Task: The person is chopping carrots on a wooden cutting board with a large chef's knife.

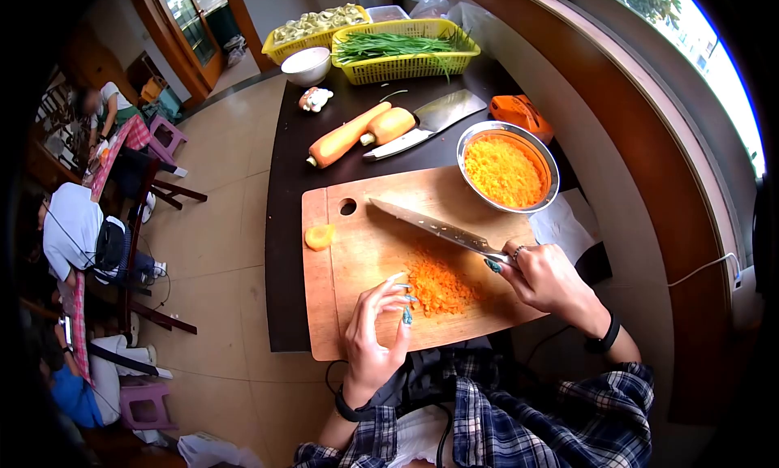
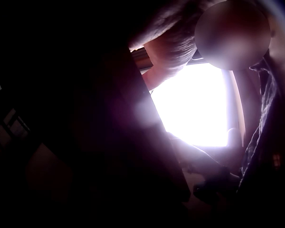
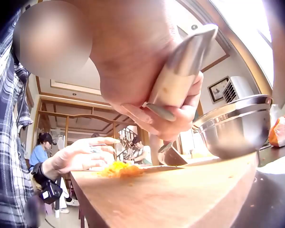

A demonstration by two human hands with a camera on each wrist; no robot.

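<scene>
My right hand (image 1: 552,280) grips the handle of a kitchen knife (image 1: 442,229), its blade pointing to the far left over the wooden cutting board (image 1: 365,257). In the right wrist view the fingers curl round the pale knife handle (image 3: 173,85). A heap of finely chopped carrot (image 1: 442,288) lies on the board, nearer to me than the blade. At the heap's left edge is my left hand (image 1: 377,326), its fingers loosely bent and holding nothing. A cut carrot piece (image 1: 320,238) sits at the board's left side. The left wrist view is mostly dark.
A steel bowl (image 1: 552,168) of chopped carrot stands at the board's far right corner. Beyond the board lie two carrots (image 1: 349,135), a cleaver (image 1: 450,111) and an orange packet (image 1: 519,118). Yellow baskets (image 1: 406,70) and a white bowl (image 1: 306,66) stand farther back. People sit at left.
</scene>
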